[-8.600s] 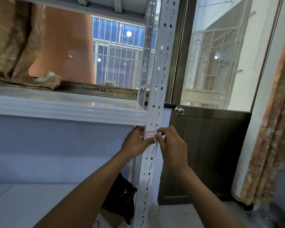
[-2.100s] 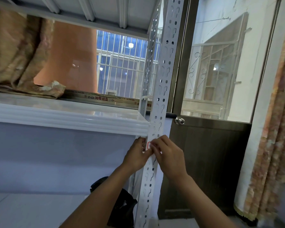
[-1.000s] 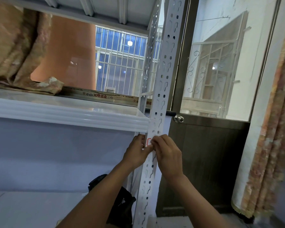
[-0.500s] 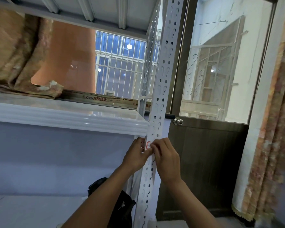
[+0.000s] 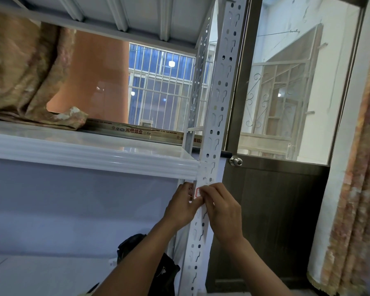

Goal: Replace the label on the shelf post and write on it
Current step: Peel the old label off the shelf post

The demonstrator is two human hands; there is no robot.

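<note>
A white shelf [image 5: 90, 152] stands beside a glass door [image 5: 286, 92], and on its post [image 5: 214, 124], just under the shelf edge, sits the red-bordered label [image 5: 198, 192]. The left hand [image 5: 183, 207] at 9 o'clock of it and the right hand [image 5: 221, 212] at 4 o'clock pinch at it with fingertips. I judge that the task is at its beginning, though whether this label is the old or the new one cannot be told; the writing remains

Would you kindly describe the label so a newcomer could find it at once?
Find the white perforated shelf post beside the door. Just below the shelf, both hands meet on it. The label is the small red-bordered white sticker there, the post's only red mark.
</note>
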